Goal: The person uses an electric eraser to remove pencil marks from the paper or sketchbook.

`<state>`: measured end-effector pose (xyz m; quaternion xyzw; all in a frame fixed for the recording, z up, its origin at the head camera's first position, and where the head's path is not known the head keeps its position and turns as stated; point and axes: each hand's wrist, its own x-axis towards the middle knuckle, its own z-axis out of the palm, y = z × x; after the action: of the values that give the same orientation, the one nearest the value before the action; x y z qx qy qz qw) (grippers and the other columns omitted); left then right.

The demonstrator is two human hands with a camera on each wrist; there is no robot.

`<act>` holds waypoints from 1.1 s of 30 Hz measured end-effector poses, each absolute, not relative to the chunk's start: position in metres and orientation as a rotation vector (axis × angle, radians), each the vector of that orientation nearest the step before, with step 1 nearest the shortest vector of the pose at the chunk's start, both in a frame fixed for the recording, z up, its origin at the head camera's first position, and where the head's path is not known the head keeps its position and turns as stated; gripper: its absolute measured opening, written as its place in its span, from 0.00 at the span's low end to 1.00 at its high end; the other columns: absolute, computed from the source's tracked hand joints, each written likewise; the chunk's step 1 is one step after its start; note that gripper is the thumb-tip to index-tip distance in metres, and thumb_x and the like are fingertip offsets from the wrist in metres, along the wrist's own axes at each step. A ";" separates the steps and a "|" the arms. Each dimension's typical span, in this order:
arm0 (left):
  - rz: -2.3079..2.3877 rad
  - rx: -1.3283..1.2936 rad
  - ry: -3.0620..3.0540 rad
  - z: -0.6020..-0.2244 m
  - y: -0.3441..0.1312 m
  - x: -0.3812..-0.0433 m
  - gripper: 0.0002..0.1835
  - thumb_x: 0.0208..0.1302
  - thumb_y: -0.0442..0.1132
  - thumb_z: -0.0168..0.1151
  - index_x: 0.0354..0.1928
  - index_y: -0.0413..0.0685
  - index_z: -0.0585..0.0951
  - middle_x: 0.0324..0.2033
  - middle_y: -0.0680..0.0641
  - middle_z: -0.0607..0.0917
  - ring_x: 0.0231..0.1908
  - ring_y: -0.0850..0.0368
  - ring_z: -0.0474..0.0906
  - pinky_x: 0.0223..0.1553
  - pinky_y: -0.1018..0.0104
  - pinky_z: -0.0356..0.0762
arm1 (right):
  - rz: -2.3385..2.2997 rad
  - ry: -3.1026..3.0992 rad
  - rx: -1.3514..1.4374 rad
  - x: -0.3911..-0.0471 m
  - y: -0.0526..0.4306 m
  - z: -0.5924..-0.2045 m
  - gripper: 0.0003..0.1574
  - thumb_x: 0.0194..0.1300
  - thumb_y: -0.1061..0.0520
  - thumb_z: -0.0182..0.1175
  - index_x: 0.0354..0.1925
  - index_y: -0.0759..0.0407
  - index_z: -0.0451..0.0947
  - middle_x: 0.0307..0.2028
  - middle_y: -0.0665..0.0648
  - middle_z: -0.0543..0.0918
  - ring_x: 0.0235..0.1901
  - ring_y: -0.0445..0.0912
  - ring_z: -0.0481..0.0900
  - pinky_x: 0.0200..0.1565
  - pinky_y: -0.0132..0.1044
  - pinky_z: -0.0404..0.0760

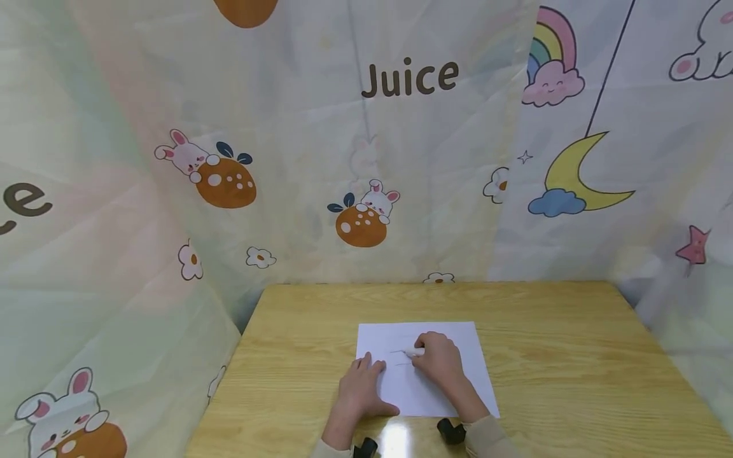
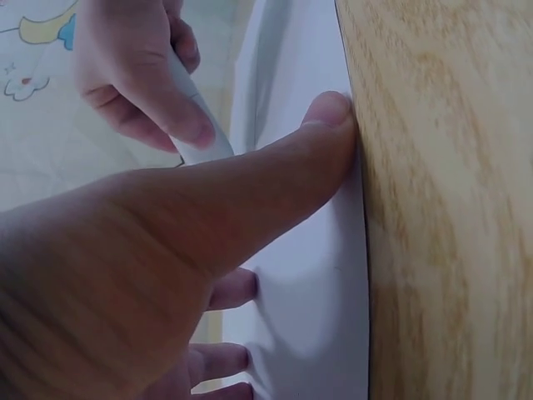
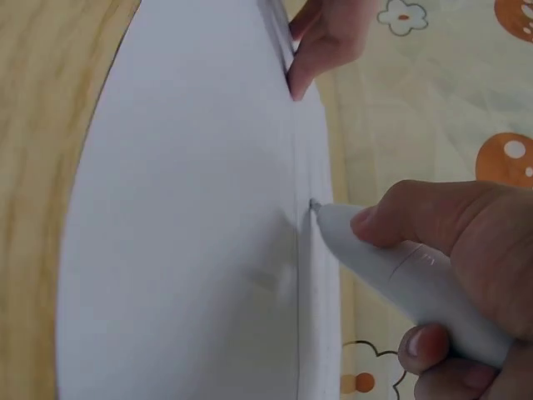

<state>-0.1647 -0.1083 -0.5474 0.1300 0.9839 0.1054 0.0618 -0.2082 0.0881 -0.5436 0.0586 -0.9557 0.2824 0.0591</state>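
A white sheet of paper (image 1: 424, 397) lies on the wooden table, with a few short dark lines near its middle. My right hand (image 1: 439, 362) pinches a thick white marker (image 3: 391, 271) between thumb and fingers. The marker's grey tip is right at the paper, beside the drawn lines. My left hand (image 1: 359, 387) rests on the left part of the sheet with its fingers spread. In the left wrist view, the left thumb (image 2: 275, 179) stretches out to the sheet's near edge.
The wooden table (image 1: 572, 356) extends around the paper on all sides. Behind it and at both sides hangs a printed cloth (image 1: 298, 159) with rabbits, flowers and a moon. Small black devices (image 1: 451, 432) sit at both wrists.
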 end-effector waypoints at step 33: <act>0.260 0.387 2.978 -0.557 -0.110 -0.171 0.53 0.31 0.72 0.75 0.62 0.54 0.76 0.66 0.38 0.68 0.63 0.42 0.64 0.45 0.46 0.78 | 0.900 -2.918 0.110 -0.216 0.088 -0.548 0.09 0.43 0.59 0.71 0.29 0.57 0.84 0.26 0.50 0.83 0.24 0.45 0.78 0.25 0.42 0.77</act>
<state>-0.1708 -0.1100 -0.5571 0.1282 0.9860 0.0861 0.0634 -0.2156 0.0878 -0.5479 0.0361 -0.9541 0.2942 0.0432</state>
